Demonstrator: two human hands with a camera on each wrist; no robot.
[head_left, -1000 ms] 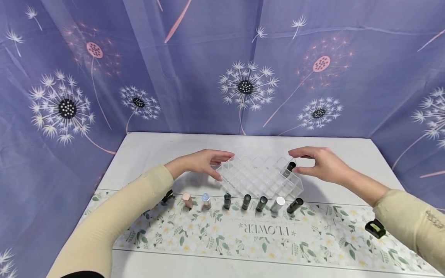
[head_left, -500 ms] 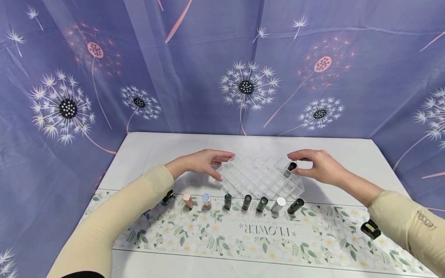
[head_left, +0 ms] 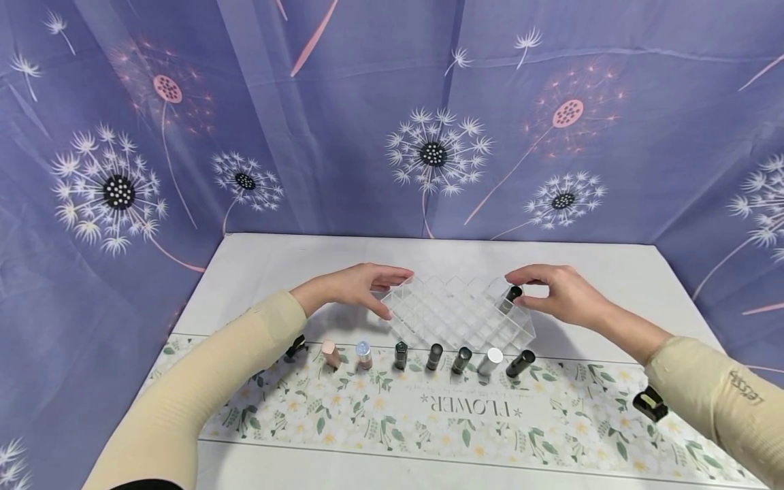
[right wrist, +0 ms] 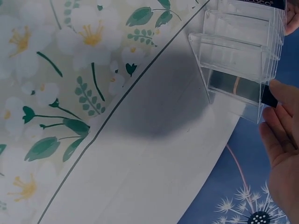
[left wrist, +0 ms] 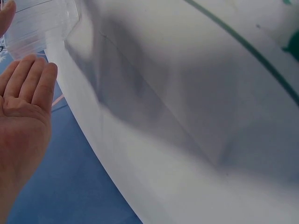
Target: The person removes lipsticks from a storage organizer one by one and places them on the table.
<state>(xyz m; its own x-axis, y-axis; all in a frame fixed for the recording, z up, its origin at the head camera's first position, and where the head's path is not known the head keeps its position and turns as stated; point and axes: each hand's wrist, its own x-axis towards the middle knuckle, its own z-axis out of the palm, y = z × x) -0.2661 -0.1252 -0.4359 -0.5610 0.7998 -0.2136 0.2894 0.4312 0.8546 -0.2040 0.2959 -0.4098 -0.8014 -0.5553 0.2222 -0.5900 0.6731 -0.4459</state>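
Note:
In the head view, a clear lattice organizer [head_left: 456, 313] with diamond-shaped slots stands between both hands. My left hand [head_left: 355, 286] is at its left end, fingers straight along the back corner and thumb at the front. At the right end is my right hand [head_left: 563, 292], fingers extended toward the back corner. Its thumb lies close by a black-capped lipstick tube [head_left: 513, 295] standing in an end slot. From the right wrist, the tube's black cap [right wrist: 269, 96] pokes out of the clear slot beside the thumb. The left wrist view catches the organizer's end [left wrist: 42, 23] above flat fingers.
In front of the organizer stands a row of several tubes, among them a pink one [head_left: 331, 354], a blue-topped one [head_left: 364, 354], a white-topped one [head_left: 490, 361] and a black one [head_left: 520, 363]. Beneath lies a floral runner [head_left: 367, 422]; a patterned curtain [head_left: 343, 136] hangs behind.
My right hand has shifted slightly left, its thumb and fingers nearer the organizer's end. The left hand, organizer and row of tubes have stayed put.

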